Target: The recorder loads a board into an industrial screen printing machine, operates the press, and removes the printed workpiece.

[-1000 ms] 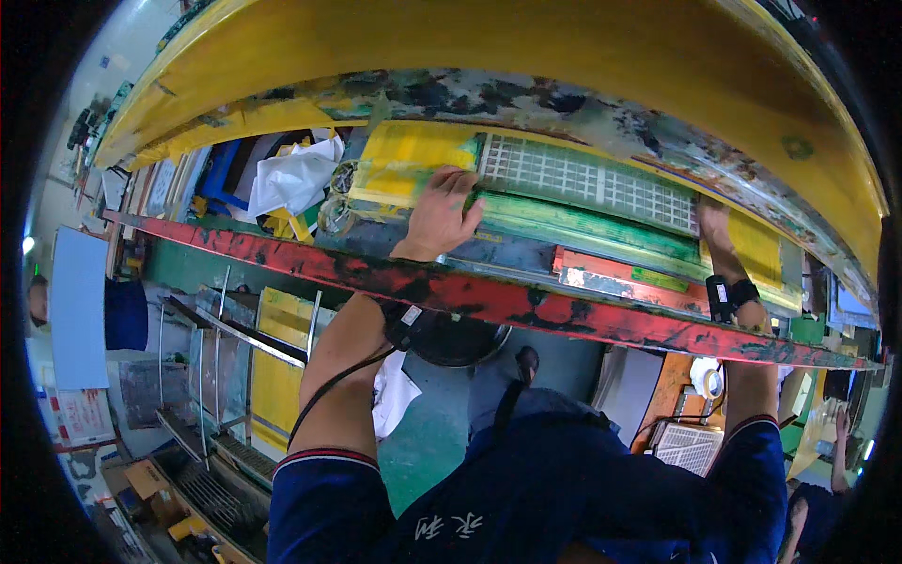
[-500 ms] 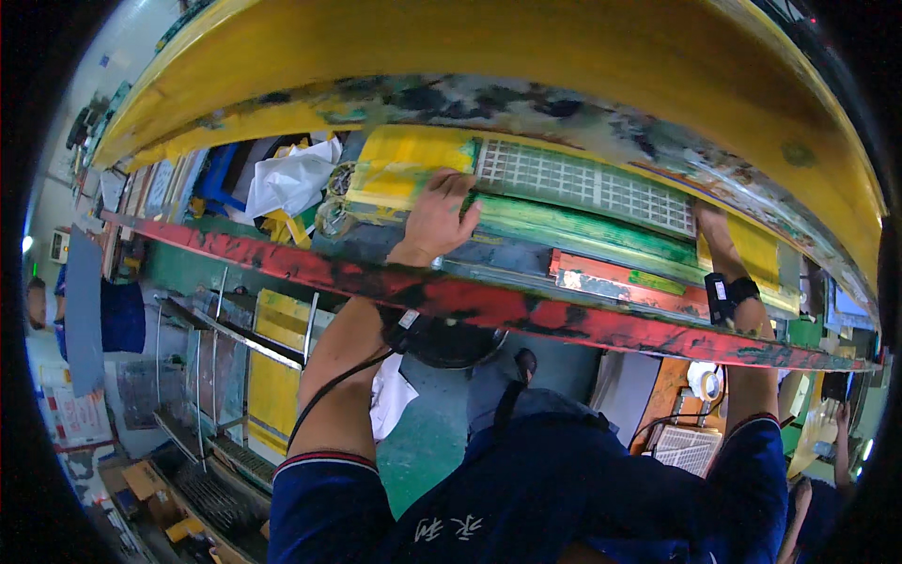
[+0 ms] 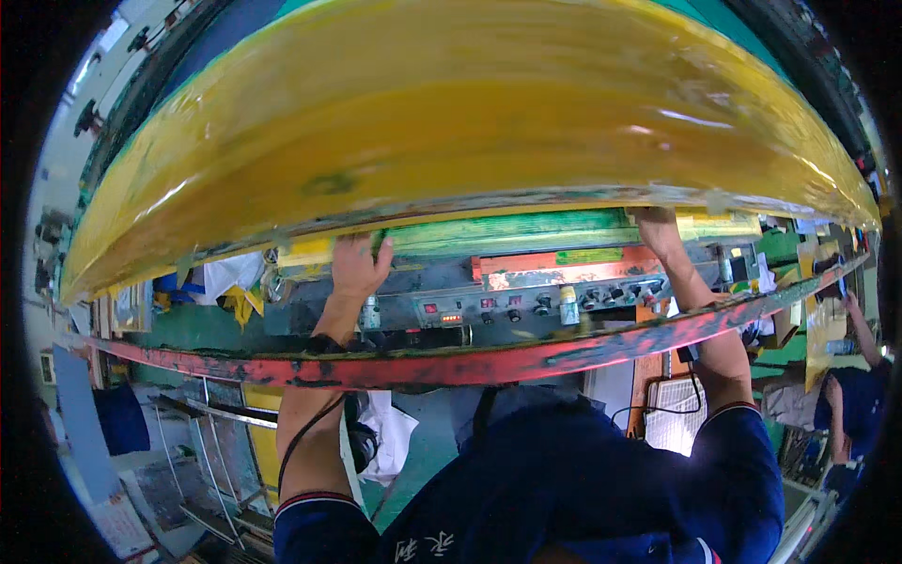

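Observation:
My left hand (image 3: 359, 268) reaches under the front edge of a large yellow screen frame (image 3: 423, 122), over the left part of a green and yellow, paint-stained bed (image 3: 507, 233). Its thumb stands apart from the outstretched fingers, whose tips are hidden, so the hand looks open. Toward the bed's right end, my right hand (image 3: 655, 226) goes under the same edge. Its fingers are out of sight there, and I cannot see whether it holds anything. Both forearms pass beneath a long red bar (image 3: 423, 369) smeared with dark paint.
Below the bed runs a control panel (image 3: 536, 305) with knobs and lit displays. A small bottle (image 3: 569, 305) stands by it, under an orange-red strip (image 3: 526, 270). White crumpled material (image 3: 235, 274) lies left. A metal rack (image 3: 211, 423) stands lower left; another person (image 3: 855, 409) is far right.
The yellow frame now covers more of the view, and the white-grid sheet seen before is hidden. The control panel has come into sight. Both hands appear farther left in the picture.

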### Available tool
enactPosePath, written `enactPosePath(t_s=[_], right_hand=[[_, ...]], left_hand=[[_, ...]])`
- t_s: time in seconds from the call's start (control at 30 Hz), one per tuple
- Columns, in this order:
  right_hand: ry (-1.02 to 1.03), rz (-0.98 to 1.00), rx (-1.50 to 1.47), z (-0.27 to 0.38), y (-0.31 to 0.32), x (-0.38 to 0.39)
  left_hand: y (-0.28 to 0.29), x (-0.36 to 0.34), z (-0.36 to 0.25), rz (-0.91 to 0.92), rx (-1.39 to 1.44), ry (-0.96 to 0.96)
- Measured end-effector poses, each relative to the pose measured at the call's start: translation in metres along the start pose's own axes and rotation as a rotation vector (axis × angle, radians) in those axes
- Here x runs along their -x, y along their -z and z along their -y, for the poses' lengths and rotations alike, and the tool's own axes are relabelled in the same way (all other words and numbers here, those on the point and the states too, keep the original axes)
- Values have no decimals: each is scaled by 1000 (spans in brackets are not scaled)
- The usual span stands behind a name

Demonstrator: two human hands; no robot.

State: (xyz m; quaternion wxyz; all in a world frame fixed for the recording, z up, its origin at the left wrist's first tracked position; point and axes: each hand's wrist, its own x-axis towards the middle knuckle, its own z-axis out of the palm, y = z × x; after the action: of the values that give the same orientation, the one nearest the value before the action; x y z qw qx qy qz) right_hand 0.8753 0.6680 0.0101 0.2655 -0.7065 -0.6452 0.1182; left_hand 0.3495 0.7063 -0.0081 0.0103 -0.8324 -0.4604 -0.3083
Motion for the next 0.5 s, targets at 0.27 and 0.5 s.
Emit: enactPosePath(t_s=[0.27, 0.5], right_hand=[[-216, 14, -318, 69, 26, 88], [-132, 81, -287, 73, 13, 151]], left_hand=[[7, -5, -5, 28, -16, 2], [-4, 6, 20, -15, -108, 10]])
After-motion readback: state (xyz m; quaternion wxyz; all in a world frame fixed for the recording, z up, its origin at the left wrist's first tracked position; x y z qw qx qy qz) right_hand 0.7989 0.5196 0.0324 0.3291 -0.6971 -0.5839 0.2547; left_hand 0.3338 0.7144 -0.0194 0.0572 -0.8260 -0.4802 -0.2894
